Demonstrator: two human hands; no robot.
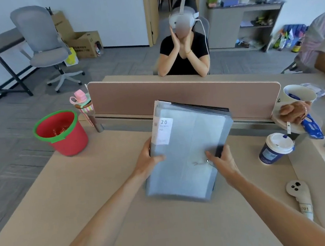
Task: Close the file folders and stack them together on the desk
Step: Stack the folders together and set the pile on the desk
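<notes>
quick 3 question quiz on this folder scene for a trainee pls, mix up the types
1. True or false: both hands grip the stacked file folders.
2. Which stands at the desk's left corner? A) red bucket B) lidded coffee cup C) white controller
3. Fill in: the number printed on the top folder's white label is ___.

Key: 1 true, the left hand holds the left edge and the right hand the right edge. 2 A. 3 20.

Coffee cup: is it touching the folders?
No, the lidded coffee cup stands apart on the desk, right of the folders held by both hands.
</notes>
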